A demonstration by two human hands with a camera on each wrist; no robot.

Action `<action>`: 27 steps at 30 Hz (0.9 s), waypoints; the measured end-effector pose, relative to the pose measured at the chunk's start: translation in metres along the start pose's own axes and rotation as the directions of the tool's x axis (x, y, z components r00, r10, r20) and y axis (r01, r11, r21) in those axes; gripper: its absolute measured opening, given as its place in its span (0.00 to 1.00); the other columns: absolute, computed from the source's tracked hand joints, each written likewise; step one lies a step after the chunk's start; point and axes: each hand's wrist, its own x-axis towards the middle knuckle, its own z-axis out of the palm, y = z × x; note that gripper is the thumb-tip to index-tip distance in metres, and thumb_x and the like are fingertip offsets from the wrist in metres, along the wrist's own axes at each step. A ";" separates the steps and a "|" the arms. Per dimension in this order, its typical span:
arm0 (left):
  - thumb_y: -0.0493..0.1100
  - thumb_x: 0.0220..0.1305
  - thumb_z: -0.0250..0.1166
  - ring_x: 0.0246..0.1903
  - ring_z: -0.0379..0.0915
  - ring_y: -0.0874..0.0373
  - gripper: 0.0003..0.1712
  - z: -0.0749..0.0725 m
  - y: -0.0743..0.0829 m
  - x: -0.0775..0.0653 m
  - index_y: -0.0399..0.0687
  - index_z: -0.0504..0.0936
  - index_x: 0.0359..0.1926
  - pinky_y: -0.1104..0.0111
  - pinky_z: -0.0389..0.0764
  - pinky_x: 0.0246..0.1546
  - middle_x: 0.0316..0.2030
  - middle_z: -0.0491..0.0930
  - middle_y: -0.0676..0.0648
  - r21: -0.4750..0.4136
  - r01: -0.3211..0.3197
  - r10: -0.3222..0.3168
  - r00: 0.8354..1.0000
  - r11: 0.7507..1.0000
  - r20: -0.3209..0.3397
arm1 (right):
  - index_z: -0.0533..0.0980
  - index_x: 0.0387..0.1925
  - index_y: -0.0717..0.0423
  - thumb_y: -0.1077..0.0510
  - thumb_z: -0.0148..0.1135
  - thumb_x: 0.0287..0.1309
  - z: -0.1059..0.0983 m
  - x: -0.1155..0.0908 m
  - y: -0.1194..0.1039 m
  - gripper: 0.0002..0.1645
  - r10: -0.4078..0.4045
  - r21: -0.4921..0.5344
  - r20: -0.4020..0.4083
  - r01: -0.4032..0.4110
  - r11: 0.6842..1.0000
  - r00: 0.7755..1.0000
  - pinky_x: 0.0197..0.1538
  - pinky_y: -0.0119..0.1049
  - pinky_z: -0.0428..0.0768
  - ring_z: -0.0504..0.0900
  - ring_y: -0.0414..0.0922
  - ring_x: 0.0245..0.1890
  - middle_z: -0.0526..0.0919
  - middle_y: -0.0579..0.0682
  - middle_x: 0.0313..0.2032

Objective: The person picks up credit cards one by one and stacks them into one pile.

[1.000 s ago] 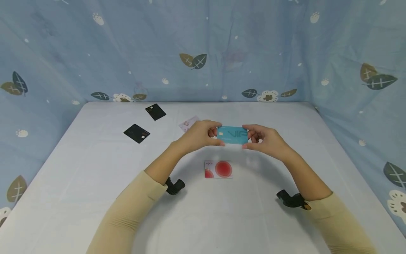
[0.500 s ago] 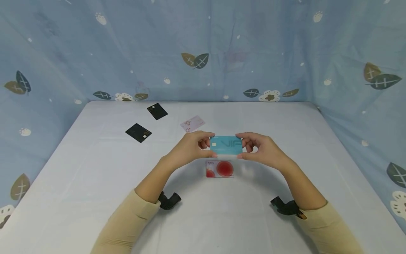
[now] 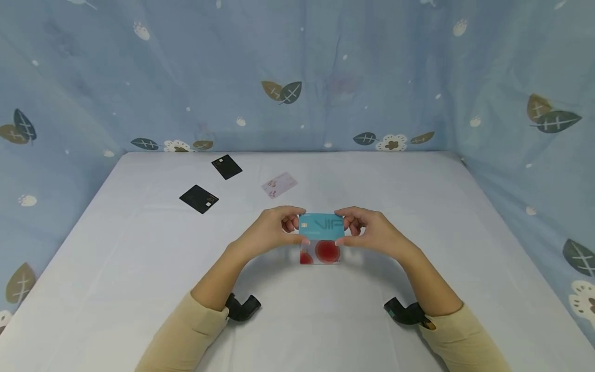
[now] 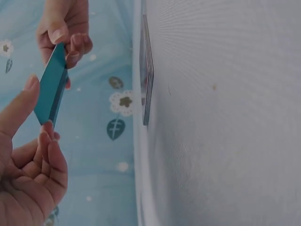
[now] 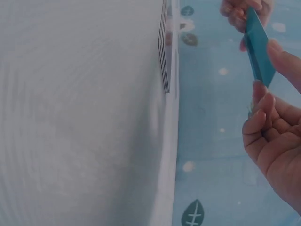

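A teal card with a chip and the letters VIP is held up between both hands. My left hand pinches its left end between thumb and fingers. At the right end, my right hand grips it the same way. Both wrist views show the teal card raised off the table and tilted. Beneath it on the table lies a white card with red circles, its upper edge overlapped by the teal card in the head view. Seen edge-on in the left wrist view, this is a thin stack of cards.
Two black cards lie at the back left of the white table. A pale pink card rests behind the hands. Blue patterned cloth rises along the back and sides.
Both hands have brought the teal card toward the body and slightly left, until it overlaps the red-circled card in the head view. The pale pink card has come fully into sight.
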 end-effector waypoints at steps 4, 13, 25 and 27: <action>0.45 0.44 0.77 0.35 0.71 0.57 0.38 0.003 -0.003 -0.003 0.43 0.75 0.57 0.68 0.75 0.39 0.34 0.75 0.48 -0.009 0.009 -0.009 1.000 1.000 0.019 | 0.74 0.53 0.62 0.56 0.76 0.42 0.002 -0.001 0.002 0.35 0.000 0.010 0.020 0.000 1.000 1.000 0.32 0.32 0.74 0.73 0.43 0.28 0.76 0.58 0.33; 0.45 0.45 0.77 0.32 0.70 0.58 0.35 0.005 -0.008 -0.001 0.40 0.76 0.55 0.69 0.74 0.35 0.32 0.75 0.50 0.098 -0.035 0.028 0.997 0.995 0.069 | 0.74 0.52 0.61 0.55 0.76 0.42 0.005 0.000 0.005 0.34 0.042 -0.018 0.081 -0.041 0.999 0.996 0.29 0.29 0.72 0.72 0.43 0.27 0.77 0.55 0.32; 0.46 0.43 0.78 0.31 0.69 0.60 0.36 0.013 -0.018 0.002 0.36 0.76 0.54 0.72 0.74 0.33 0.29 0.75 0.51 0.122 -0.051 0.035 0.991 0.991 0.130 | 0.73 0.51 0.64 0.55 0.77 0.40 0.010 0.001 0.008 0.36 0.087 -0.058 0.156 -0.079 0.995 0.984 0.29 0.28 0.70 0.70 0.42 0.27 0.76 0.51 0.31; 0.46 0.43 0.78 0.31 0.69 0.60 0.36 0.014 -0.018 0.002 0.36 0.76 0.54 0.72 0.74 0.33 0.29 0.76 0.51 0.127 -0.051 0.033 0.990 0.991 0.137 | 0.73 0.51 0.64 0.55 0.77 0.40 0.010 0.001 0.008 0.36 0.094 -0.066 0.165 -0.084 0.994 0.982 0.29 0.28 0.70 0.70 0.42 0.27 0.76 0.50 0.31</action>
